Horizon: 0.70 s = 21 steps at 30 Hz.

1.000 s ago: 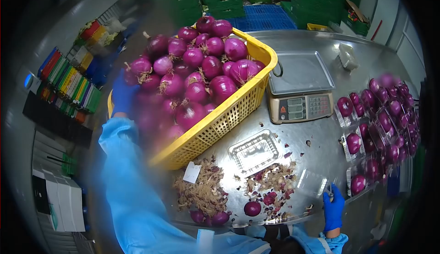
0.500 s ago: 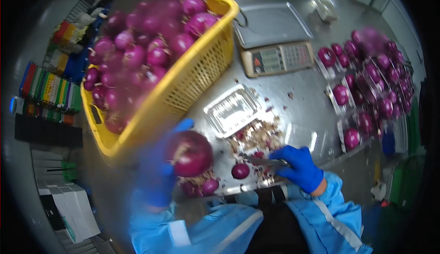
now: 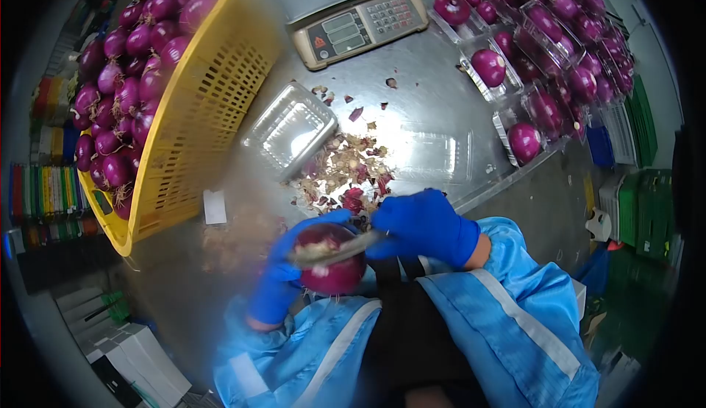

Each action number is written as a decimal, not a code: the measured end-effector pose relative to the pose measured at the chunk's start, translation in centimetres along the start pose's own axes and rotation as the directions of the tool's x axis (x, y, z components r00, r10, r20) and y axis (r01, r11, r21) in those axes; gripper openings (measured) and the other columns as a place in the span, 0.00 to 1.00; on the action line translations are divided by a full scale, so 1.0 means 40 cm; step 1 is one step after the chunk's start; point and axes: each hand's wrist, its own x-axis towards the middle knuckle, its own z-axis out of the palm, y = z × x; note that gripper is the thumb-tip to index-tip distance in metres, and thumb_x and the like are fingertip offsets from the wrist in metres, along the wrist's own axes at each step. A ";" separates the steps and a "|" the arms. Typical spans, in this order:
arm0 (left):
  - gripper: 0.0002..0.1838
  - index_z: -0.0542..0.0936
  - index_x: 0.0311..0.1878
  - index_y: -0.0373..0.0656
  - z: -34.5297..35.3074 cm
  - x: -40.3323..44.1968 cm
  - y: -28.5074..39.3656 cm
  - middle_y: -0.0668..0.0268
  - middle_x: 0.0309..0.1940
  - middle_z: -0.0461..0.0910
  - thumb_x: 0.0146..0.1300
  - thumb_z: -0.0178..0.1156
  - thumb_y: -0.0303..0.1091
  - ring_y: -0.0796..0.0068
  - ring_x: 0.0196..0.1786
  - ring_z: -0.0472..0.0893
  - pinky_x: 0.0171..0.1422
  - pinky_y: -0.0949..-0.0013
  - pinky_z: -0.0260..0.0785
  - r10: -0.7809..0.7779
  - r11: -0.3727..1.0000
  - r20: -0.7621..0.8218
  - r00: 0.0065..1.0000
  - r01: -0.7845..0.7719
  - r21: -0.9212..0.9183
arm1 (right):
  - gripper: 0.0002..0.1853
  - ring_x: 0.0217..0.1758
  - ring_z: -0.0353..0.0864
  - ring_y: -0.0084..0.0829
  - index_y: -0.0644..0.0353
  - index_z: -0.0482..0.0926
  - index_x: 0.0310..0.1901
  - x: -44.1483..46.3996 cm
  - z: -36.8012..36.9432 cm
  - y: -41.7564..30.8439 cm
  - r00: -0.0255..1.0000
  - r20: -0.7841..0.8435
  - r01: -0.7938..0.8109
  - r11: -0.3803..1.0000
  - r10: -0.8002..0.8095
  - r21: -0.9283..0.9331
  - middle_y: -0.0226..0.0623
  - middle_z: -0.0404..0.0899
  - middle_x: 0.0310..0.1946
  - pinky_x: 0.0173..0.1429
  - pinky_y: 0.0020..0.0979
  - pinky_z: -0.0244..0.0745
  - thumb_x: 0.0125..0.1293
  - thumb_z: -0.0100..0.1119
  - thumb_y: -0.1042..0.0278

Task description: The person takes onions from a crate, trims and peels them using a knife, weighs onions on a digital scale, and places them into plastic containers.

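We hold a large, round, glossy purple onion point(image 3: 334, 274) at the near edge of the work area, cupped in our blue-gloved left hand point(image 3: 283, 268), while our blue-gloved right hand point(image 3: 426, 224) closes around a metal knife point(image 3: 346, 248). The onion's pale, rough patch faces up and slightly left, and fine root threads show at its near side; it is too round, and too covered by the blade, for us to tell its long axis. The blade lies across it, pointing left and a little toward us. Beyond, a shiny steel table point(image 3: 412, 95) carries scattered papery brown and purple skins point(image 3: 349, 161), a clear plastic tray point(image 3: 292, 130) just beside them, and a beige-framed digital scale point(image 3: 360, 29) farther off. A tilted yellow slatted basket point(image 3: 213, 91) of purple onions stands left, clear plastic onion packs point(image 3: 489, 69) far right. Green plastic crates point(image 3: 647, 202) stand in the room at right.
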 end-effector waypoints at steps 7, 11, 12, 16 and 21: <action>0.46 0.66 0.67 0.34 0.044 -0.048 0.027 0.50 0.66 0.66 0.46 0.72 0.47 0.54 0.67 0.71 0.64 0.53 0.74 0.397 0.908 -0.216 0.892 -0.416 -0.047 | 0.13 0.25 0.80 0.38 0.51 0.81 0.34 -0.073 0.036 0.060 0.960 -0.120 -0.213 0.937 0.253 0.277 0.34 0.79 0.27 0.29 0.34 0.74 0.56 0.70 0.53; 0.53 0.62 0.70 0.33 0.071 -0.029 0.008 0.52 0.68 0.66 0.42 0.74 0.46 0.58 0.66 0.72 0.69 0.57 0.68 0.355 0.914 -0.258 0.899 -0.392 -0.107 | 0.14 0.24 0.80 0.38 0.51 0.80 0.34 -0.034 0.019 0.044 0.953 -0.155 -0.203 0.929 0.260 0.310 0.34 0.78 0.27 0.28 0.35 0.73 0.56 0.68 0.50; 0.53 0.62 0.70 0.33 0.067 -0.023 -0.007 0.53 0.67 0.67 0.41 0.75 0.46 0.59 0.66 0.72 0.69 0.58 0.68 0.355 0.914 -0.246 0.902 -0.390 -0.110 | 0.15 0.24 0.80 0.38 0.50 0.80 0.34 -0.028 0.007 0.042 0.963 -0.154 -0.169 0.939 0.223 0.299 0.34 0.78 0.27 0.28 0.35 0.73 0.57 0.68 0.49; 0.50 0.65 0.69 0.41 0.088 -0.030 -0.006 0.54 0.66 0.66 0.37 0.75 0.26 0.59 0.68 0.68 0.72 0.57 0.65 0.526 0.829 -0.228 0.819 -0.435 0.351 | 0.21 0.22 0.79 0.35 0.50 0.78 0.31 0.008 -0.028 -0.007 0.999 0.035 -0.035 0.998 0.037 -0.045 0.32 0.75 0.23 0.23 0.36 0.71 0.61 0.57 0.38; 0.52 0.64 0.70 0.41 0.118 -0.032 -0.017 0.57 0.63 0.69 0.36 0.77 0.26 0.61 0.65 0.70 0.70 0.59 0.65 0.661 0.645 -0.293 0.691 -0.323 0.693 | 0.23 0.22 0.80 0.36 0.50 0.78 0.31 0.025 0.002 -0.034 0.996 0.078 -0.042 0.996 0.048 -0.075 0.32 0.75 0.22 0.23 0.37 0.72 0.63 0.53 0.37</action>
